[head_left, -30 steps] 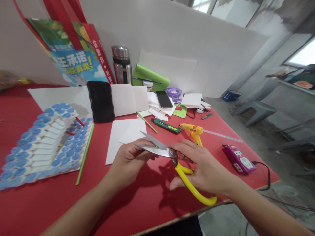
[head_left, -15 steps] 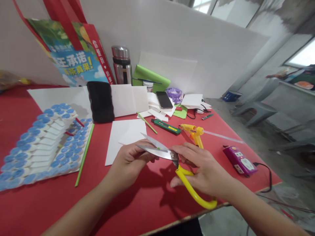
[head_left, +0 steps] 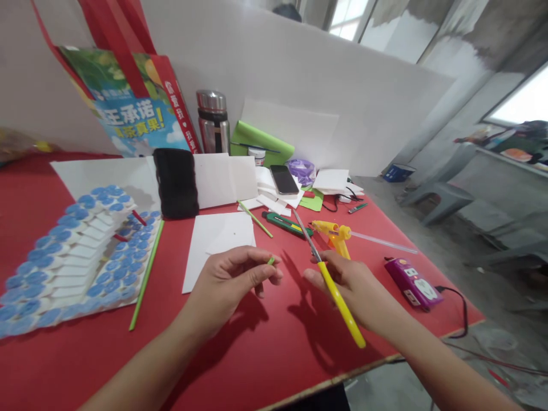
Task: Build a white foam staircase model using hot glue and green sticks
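Between the thumb and forefinger of my left hand [head_left: 240,277] is a small green piece [head_left: 271,260]. My right hand [head_left: 351,285] holds the yellow-handled scissors [head_left: 340,302], seen edge-on with the blades pointing away from me. The two hands are apart above the red table [head_left: 257,354]. White sheets [head_left: 216,231] lie just beyond my left hand. A green cutter knife [head_left: 286,224] and a yellow glue gun [head_left: 338,234] rest beyond the scissors. A thin green stick [head_left: 256,218] lies beside the cutter.
At the left stands a white model [head_left: 81,251] with blue discs, a long green stick [head_left: 146,274] along its side. Farther back are a black object [head_left: 176,184], a steel flask [head_left: 213,123], a phone [head_left: 284,180] and a bag [head_left: 137,114]. A purple power socket [head_left: 413,283] sits right.
The scissors have moved right, away from my left hand, and turned edge-on. The green piece, earlier between the blades, now shows at my left fingertips. The camera view has shifted slightly.
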A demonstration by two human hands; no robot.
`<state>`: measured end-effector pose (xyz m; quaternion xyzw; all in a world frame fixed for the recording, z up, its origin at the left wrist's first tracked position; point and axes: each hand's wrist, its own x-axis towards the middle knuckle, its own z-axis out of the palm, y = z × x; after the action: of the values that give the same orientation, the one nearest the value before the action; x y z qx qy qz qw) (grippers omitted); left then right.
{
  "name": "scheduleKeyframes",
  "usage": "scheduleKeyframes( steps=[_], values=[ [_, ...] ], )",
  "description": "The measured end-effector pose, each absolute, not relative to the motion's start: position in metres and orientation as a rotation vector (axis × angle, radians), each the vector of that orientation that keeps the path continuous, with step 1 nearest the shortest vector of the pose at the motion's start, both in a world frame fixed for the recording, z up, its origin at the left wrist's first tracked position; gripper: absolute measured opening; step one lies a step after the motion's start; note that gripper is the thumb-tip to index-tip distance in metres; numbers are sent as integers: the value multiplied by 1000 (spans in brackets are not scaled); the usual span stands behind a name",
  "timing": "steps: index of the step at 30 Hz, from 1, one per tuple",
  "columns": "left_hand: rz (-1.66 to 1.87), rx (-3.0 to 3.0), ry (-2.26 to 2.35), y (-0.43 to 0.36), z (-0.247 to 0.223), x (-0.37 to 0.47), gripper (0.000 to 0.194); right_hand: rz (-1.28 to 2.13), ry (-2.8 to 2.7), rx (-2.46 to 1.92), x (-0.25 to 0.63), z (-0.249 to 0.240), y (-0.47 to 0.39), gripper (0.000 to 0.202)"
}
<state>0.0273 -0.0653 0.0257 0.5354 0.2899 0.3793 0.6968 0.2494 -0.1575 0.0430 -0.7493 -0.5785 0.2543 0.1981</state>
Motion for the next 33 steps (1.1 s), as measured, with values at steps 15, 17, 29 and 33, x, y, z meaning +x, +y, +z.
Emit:
scheduleKeyframes(
  steps=[15,17,29,33],
  values=[
    [1187,1375,984,-74,22,-37,10,110,-2221,-2576,228,22,-138,37],
    [1110,1324,1164,-75,9,-46,17,128,-2177,-2606,229,20,-138,36],
    [1077,1500,1266,-63,-9,-27,15,105,-2229,-2495,214,45,-119,29],
    [1109,1520,1221,-64,-17,-22,11,69,-2274,-2112,196,49,-101,32]
  ],
)
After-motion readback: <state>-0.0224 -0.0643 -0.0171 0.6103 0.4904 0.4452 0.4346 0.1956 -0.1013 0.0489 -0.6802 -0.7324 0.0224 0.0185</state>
